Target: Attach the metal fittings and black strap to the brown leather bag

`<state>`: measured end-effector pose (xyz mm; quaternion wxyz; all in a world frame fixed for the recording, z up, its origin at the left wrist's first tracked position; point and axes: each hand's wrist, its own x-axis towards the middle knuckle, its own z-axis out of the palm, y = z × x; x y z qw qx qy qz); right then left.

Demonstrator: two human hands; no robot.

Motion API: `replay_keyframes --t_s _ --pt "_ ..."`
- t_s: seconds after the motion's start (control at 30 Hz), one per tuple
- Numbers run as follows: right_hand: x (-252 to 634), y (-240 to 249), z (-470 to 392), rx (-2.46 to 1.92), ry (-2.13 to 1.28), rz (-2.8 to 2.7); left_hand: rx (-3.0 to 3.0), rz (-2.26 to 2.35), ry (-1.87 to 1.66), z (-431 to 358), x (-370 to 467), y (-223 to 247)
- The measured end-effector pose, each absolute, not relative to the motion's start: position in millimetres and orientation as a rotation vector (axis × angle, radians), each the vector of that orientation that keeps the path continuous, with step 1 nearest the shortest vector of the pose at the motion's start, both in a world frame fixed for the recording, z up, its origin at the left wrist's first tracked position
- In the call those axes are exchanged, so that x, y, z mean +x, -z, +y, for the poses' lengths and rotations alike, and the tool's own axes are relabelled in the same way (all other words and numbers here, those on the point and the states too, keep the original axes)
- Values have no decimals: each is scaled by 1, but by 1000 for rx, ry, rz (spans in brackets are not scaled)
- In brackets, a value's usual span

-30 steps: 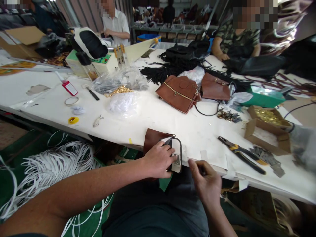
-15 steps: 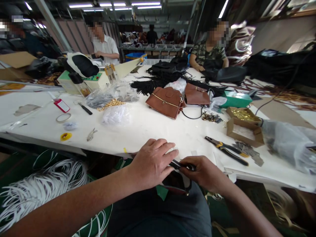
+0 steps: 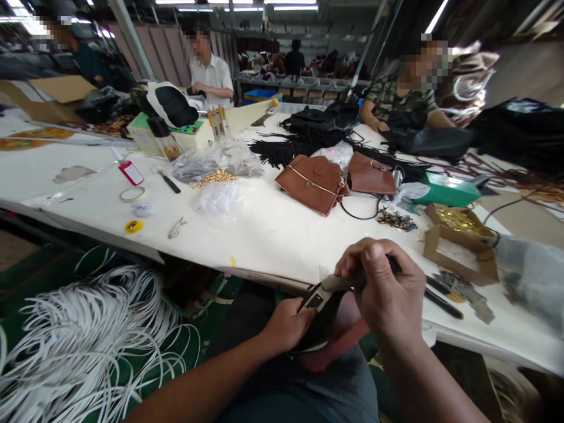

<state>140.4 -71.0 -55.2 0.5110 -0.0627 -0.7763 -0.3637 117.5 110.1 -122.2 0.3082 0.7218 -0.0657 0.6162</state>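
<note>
A partly made bag [image 3: 346, 335] lies over my lap, its mouth facing up, with a dark inside and a reddish, blurred side. My left hand [image 3: 288, 323] is closed on the near left part of its rim, thumb on top beside a small dark metal-looking piece. Higher up, at the table's edge, my right hand [image 3: 388, 288] is closed around the rim's far end; its fingertips are partly hidden. Just right of that hand, pliers [image 3: 445, 304] with black and yellow handles lie on the table, their jaws out of sight behind it.
Brown leather bags [image 3: 308, 185] lie mid-table, ahead of the hands. Open cardboard boxes [image 3: 458, 255] and metal plates [image 3: 473, 294] are on the right. White straps [image 3: 97, 335] heap up low on the left. A green-and-cream machine [image 3: 194, 138] stands behind plastic bags. Co-workers sit across the table.
My right hand has risen and turned, pulling the rim upward. My left hand has dropped from above the bag to grip its rim. The view has swung left.
</note>
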Motion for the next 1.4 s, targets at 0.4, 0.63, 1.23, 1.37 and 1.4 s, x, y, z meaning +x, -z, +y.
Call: replay_keyframes --t_s 0.4,0.63,1.23,1.37,1.4 --pt "178 28 1 -332 976 -1709 1474 -274 -1470 120 153 103" --pt "174 15 4 -388 769 -1609 1429 -288 -1420 111 146 98" --pt "161 18 6 -270 734 -1643 1435 -221 -1356 108 141 94" --pt "167 19 4 -313 754 -1689 1407 -248 -1339 109 142 94" --pt "168 17 4 -291 702 -1690 1400 -250 -1341 109 143 94"
